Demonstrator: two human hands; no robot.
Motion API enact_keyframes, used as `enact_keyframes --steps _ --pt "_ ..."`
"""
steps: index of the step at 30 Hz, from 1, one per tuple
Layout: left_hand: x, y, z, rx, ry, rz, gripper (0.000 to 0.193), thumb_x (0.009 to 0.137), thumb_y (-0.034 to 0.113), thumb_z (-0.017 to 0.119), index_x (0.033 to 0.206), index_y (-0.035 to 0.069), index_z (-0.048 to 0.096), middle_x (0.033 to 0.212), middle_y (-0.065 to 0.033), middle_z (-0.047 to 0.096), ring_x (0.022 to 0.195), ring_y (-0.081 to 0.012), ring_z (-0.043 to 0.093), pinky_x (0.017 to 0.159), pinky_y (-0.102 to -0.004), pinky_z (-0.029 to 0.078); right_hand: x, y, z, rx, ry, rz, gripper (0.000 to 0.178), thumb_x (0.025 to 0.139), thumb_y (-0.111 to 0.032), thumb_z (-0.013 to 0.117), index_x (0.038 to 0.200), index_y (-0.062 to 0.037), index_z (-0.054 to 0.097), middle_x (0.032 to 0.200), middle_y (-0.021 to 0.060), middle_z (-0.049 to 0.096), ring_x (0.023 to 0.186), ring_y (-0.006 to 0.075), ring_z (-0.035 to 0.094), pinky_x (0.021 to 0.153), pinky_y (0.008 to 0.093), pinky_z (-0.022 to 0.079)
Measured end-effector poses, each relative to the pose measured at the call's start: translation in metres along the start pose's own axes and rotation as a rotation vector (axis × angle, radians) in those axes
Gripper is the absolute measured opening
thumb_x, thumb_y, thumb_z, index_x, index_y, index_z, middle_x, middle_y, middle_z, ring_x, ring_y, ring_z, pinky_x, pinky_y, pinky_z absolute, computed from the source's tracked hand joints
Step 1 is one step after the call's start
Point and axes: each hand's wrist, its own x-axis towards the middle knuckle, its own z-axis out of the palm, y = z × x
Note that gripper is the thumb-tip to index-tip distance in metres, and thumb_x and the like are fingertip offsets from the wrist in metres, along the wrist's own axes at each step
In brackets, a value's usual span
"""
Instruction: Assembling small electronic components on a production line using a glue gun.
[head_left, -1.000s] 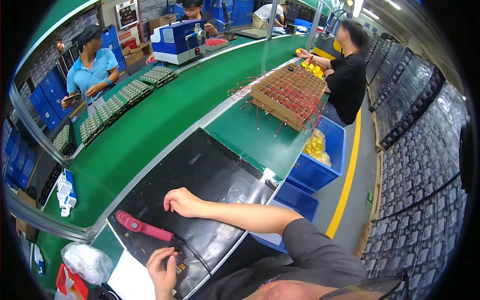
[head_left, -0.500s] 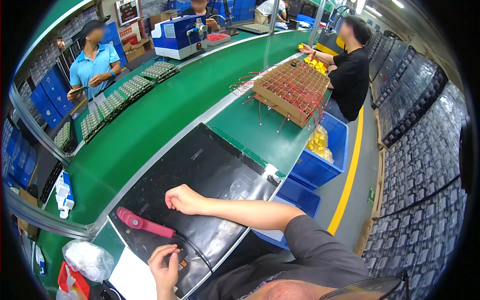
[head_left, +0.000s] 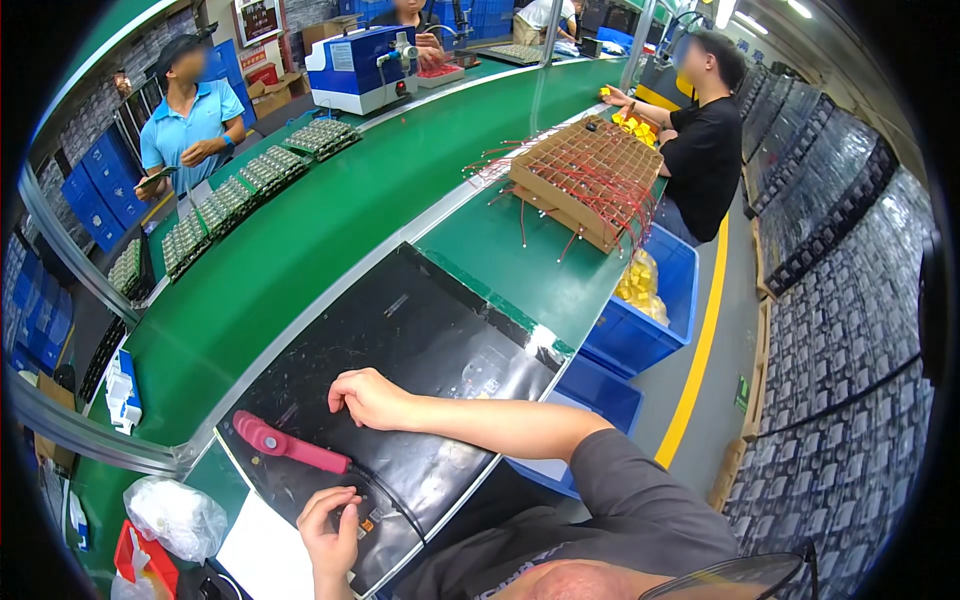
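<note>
My right hand [head_left: 368,398] rests on a black mat [head_left: 400,290], with its fingers loosely curled down and nothing visible in them. Nearer to me, my left hand [head_left: 330,525] is raised at the mat's lower left part; its thumb stands apart from the bent fingers and it holds nothing. Between the two hands and to their left lies a pink corded handheld tool [head_left: 290,446] whose exact kind I cannot make out. A black cord [head_left: 395,500] runs from its end past my left hand toward the mat's near edge.
A cardboard grid box [head_left: 590,175] bristling with red wires stands farther along the bench. Blue bins [head_left: 670,280] are below, at right. A green conveyor [head_left: 300,240] curves past; trays of parts [head_left: 215,210] line its far side. Coworkers stand around. A plastic bag [head_left: 175,515] sits at lower left.
My hands and the pink tool stay nearly in place; my right fingers shift slightly. Across the conveyor, the blue-shirted person's raised hand and the seated person's hand have moved a little.
</note>
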Motion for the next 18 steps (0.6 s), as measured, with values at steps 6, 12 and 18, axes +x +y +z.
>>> enact_keyframes --steps 6,12,18 --pt "-0.0022 0.0017 0.0001 0.009 0.001 -0.008 0.016 0.082 -0.009 0.062 0.096 -0.005 0.067 0.099 -0.0182 0.068 0.083 -0.0225 0.069 0.079 -0.0313 0.055 -0.0017 0.0023 0.0058 -0.001 0.038 -0.096 0.021 0.078 0.009 0.047 0.08 0.0028 0.067 0.08 0.0164 0.064 0.057 0.0227 0.065 0.055 0.0352 0.051" --pt "-0.0008 -0.0012 0.0006 0.022 -0.003 -0.005 0.015 0.082 -0.009 0.062 0.096 -0.005 0.067 0.098 -0.0182 0.069 0.082 -0.0228 0.07 0.078 -0.0316 0.055 -0.0015 0.0024 0.0049 0.011 0.042 -0.079 0.02 0.075 0.009 0.049 0.077 0.002 0.067 0.079 0.0171 0.065 0.069 0.0277 0.067 0.063 0.0382 0.053" --pt "0.0025 0.0019 0.0012 0.026 0.003 0.011 0.014 0.083 -0.009 0.062 0.095 -0.006 0.067 0.098 -0.0184 0.069 0.082 -0.023 0.07 0.078 -0.0317 0.056 0.0017 0.0069 0.0019 -0.108 0.059 -0.216 0.022 0.074 0.011 0.047 0.079 0.0009 0.066 0.085 0.0159 0.065 0.085 0.0358 0.065 0.075 0.0401 0.052"
